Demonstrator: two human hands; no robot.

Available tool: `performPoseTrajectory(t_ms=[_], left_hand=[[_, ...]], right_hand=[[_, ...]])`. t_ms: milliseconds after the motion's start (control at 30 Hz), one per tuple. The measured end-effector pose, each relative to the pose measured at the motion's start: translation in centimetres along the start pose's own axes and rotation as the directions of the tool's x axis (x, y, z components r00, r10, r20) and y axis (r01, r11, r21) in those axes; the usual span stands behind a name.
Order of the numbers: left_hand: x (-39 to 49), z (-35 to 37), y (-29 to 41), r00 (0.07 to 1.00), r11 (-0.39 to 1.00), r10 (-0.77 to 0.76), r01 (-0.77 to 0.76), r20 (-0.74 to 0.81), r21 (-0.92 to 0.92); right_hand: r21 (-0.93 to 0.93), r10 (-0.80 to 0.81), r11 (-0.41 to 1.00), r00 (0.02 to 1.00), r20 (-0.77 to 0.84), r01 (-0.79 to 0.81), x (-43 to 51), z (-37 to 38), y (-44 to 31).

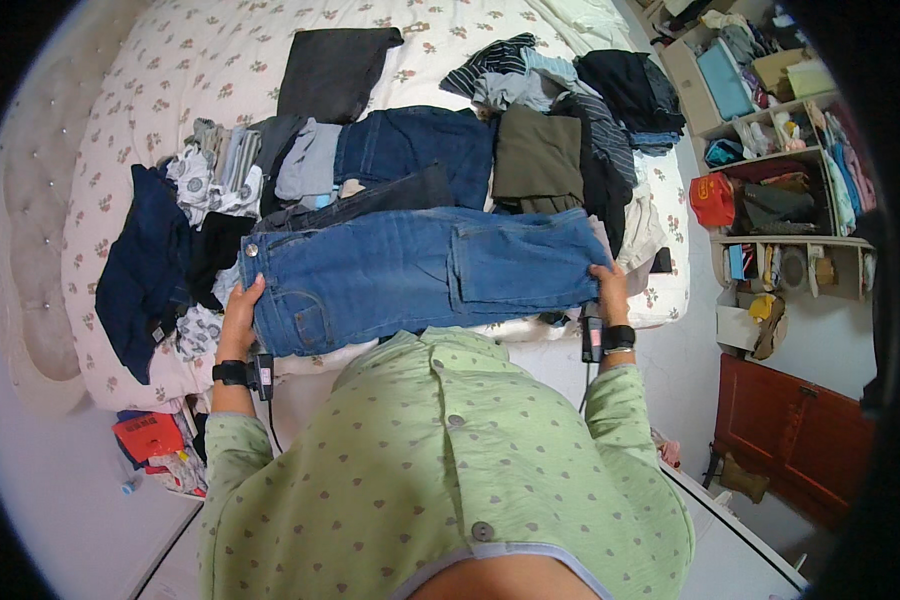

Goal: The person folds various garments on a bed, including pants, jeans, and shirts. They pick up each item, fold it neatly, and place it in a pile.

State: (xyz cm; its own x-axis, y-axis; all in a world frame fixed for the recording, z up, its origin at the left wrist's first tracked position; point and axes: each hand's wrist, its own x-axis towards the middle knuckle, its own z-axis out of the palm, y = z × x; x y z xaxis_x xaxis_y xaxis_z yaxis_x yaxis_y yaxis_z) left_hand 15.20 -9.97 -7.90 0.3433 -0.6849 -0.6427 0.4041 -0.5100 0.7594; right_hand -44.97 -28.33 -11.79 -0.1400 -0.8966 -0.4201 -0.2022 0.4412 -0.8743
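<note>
A pair of blue denim jeans (390, 270), folded lengthwise with the lower legs doubled back at the right, is stretched between my hands above the bed's near edge. My left hand (241, 311) grips the waistband end, just below its metal button. At the opposite, folded end, my right hand (609, 289) holds the denim. Behind the jeans lie dark grey jeans (397, 195) and folded dark blue jeans (416, 146), both partly covered. A folded olive garment (538, 157) sits behind the right half of the jeans.
Clothes cover much of the floral bedsheet (232, 67): a dark folded garment (334, 75), a navy garment (142, 270), a black pile (630, 90) and striped clothing (495, 64). Open shelves (780, 157) stand to the right. A red bag (148, 435) lies low at left.
</note>
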Motion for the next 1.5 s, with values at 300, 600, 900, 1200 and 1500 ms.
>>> performPoseTrajectory(t_ms=[300,600,900,1200,1500], left_hand=[[2.1,0.7,0.8,0.990,0.998,0.050,-0.045,0.131,-0.039],[4.7,2.3,2.3,0.975,0.997,0.043,-0.029,0.220,-0.067],[4.1,2.0,3.8,0.972,0.991,0.050,-0.019,0.231,-0.134],[-1.6,16.6,7.9,0.747,0.992,0.124,-0.094,0.653,-0.081],[-6.0,24.7,8.8,0.571,0.968,-0.117,0.249,0.813,-0.035]], right_hand=[[-0.196,-0.161,0.969,0.986,-0.045,0.149,-2.5,-4.4,-4.7],[-0.086,-0.101,0.992,0.985,-0.137,0.090,-4.7,-6.0,-7.2],[-0.079,-0.163,0.986,0.961,-0.222,0.149,-6.2,-5.8,-7.9],[-0.303,-0.495,0.789,0.845,0.202,0.534,-11.0,9.2,-16.8],[-0.320,-0.286,0.800,0.792,0.539,0.507,-16.6,16.3,-20.1]])
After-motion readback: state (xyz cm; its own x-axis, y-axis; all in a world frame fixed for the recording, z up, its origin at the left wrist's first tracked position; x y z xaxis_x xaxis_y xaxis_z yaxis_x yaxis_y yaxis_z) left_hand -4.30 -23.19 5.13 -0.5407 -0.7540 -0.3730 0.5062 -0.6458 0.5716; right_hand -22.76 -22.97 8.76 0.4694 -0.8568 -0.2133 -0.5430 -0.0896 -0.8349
